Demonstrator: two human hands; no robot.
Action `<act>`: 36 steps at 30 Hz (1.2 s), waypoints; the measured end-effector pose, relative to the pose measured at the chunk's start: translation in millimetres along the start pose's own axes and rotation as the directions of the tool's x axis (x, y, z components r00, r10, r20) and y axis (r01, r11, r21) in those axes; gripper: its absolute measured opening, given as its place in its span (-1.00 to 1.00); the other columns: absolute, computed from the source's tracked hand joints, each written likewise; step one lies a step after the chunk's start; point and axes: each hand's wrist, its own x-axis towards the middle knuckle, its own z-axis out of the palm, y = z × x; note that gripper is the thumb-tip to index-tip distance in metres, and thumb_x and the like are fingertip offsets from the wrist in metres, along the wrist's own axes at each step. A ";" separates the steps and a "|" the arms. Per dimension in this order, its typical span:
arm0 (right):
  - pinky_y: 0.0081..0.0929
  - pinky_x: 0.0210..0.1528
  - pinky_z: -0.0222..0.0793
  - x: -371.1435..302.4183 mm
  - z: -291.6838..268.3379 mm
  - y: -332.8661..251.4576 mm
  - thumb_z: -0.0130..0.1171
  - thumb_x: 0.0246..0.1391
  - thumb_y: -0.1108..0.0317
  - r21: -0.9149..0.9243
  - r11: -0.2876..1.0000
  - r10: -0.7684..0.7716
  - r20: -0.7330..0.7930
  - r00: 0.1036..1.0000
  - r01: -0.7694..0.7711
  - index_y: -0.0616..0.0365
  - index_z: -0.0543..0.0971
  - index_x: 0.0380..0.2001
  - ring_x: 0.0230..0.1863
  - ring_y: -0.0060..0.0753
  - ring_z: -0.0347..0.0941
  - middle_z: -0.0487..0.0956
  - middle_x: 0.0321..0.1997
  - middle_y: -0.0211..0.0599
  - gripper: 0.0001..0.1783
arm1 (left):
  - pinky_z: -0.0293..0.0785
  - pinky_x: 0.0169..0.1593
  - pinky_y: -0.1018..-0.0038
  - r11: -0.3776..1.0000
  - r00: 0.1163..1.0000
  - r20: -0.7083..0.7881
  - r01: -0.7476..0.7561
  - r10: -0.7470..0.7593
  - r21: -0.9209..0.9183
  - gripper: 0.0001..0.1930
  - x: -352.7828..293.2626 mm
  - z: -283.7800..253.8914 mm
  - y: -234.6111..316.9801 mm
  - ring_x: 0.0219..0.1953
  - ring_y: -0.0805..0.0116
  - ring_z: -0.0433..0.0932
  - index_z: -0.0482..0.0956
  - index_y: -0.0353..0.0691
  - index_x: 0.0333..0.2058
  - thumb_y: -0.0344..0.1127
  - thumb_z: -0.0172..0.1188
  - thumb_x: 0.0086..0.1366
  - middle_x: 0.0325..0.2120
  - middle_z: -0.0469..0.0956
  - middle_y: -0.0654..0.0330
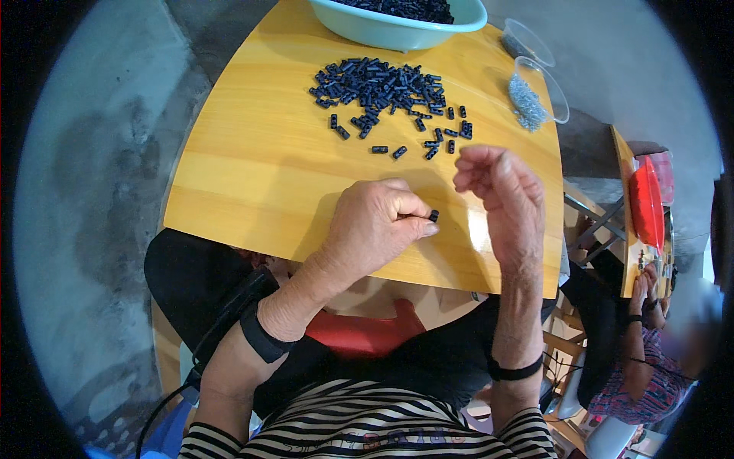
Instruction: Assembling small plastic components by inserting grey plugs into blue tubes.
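One teal basin (397,27), two clear cups (539,88), one worktop (252,161), and a pile of black pieces (382,88) too many to count.

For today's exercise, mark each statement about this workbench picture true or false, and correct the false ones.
1. The left hand pinches a small black part. True.
2. The right hand rests flat on the table. False: it is raised, fingers loosely curled.
3. A pile of black parts lies on the table. True.
4. The teal basin is empty. False: it holds dark parts.
5. A clear cup holds small silvery pieces. True.
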 end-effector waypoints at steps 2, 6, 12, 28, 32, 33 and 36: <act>-0.49 -0.10 0.39 -13.9 -7.2 5.3 0.09 0.17 0.24 -0.058 0.998 0.027 0.011 1.000 -0.026 0.27 0.57 -0.15 -0.24 -0.46 0.48 0.59 -0.27 -0.29 -0.69 | 0.38 -0.46 0.57 0.975 0.991 0.074 0.125 -0.112 -0.186 -0.88 0.9 -4.4 3.3 -0.55 0.52 0.48 0.62 -0.34 -0.50 -0.45 0.37 -0.02 -0.62 0.52 0.25; -0.44 -0.12 0.41 -35.4 2.8 -0.9 0.27 -0.08 0.49 -0.412 0.898 -0.089 0.174 0.981 0.154 0.25 0.55 -0.17 -0.26 -0.35 0.50 0.56 -0.33 -0.25 -0.67 | 0.38 -0.45 0.58 0.950 0.971 0.169 0.207 -0.170 -0.232 -0.89 4.4 -12.7 13.2 -0.53 0.56 0.48 0.63 -0.35 -0.49 -0.44 0.34 0.01 -0.60 0.54 0.26; -0.38 -0.26 0.49 -44.6 16.4 9.5 0.29 -0.18 0.52 -0.655 0.587 -0.394 0.281 0.875 0.475 0.23 0.53 -0.27 -0.30 -0.16 0.53 0.55 -0.33 -0.16 -0.69 | 0.38 -0.43 0.64 0.911 0.934 0.281 0.301 -0.221 -0.281 -0.85 2.4 -18.6 11.2 -0.52 0.64 0.47 0.65 -0.38 -0.44 -0.38 0.30 0.07 -0.60 0.59 0.28; -0.61 -0.33 0.46 -95.1 -32.0 12.5 0.26 0.03 0.32 -0.072 0.988 -0.147 -0.134 0.980 0.138 0.30 0.52 -0.14 -0.40 -0.54 0.49 0.56 -0.35 -0.31 -0.64 | 0.20 -0.56 0.73 0.828 0.868 0.402 0.439 -0.290 -0.349 -0.78 -2.8 -15.9 34.3 -0.62 0.71 0.32 0.67 -0.23 -0.27 -0.24 0.24 0.19 -0.60 0.53 0.39; -0.59 -0.35 0.47 -100.5 -36.6 12.6 0.22 0.06 0.42 -0.061 0.974 -0.227 -0.197 0.954 0.219 0.31 0.52 -0.13 -0.41 -0.53 0.49 0.55 -0.36 -0.28 -0.70 | 0.19 -0.56 0.73 0.873 0.912 0.321 0.359 -0.254 -0.329 -0.80 1.6 -25.0 23.7 -0.61 0.71 0.32 0.67 -0.24 -0.27 -0.27 0.24 0.19 -0.57 0.54 0.38; -0.59 -0.35 0.47 -101.0 -37.8 13.0 0.22 0.06 0.42 -0.051 0.974 -0.228 -0.191 0.955 0.222 0.31 0.52 -0.13 -0.41 -0.53 0.49 0.55 -0.36 -0.28 -0.70 | 0.22 -0.54 0.72 0.914 0.949 0.215 0.286 -0.229 -0.287 -0.82 1.8 -29.2 17.7 -0.60 0.69 0.34 0.66 -0.27 -0.28 -0.32 0.24 0.19 -0.56 0.54 0.37; -0.60 -0.37 0.45 -103.2 -59.0 6.0 0.11 0.05 0.60 -0.224 0.960 -0.245 -0.386 0.889 0.167 0.30 0.52 -0.13 -0.43 -0.55 0.46 0.54 -0.38 -0.31 -0.73 | 0.29 -0.47 0.70 0.981 0.994 -0.036 0.095 -0.102 -0.172 -0.86 8.1 -30.5 -2.4 -0.55 0.63 0.40 0.65 -0.33 -0.30 -0.42 0.24 0.17 -0.53 0.54 0.32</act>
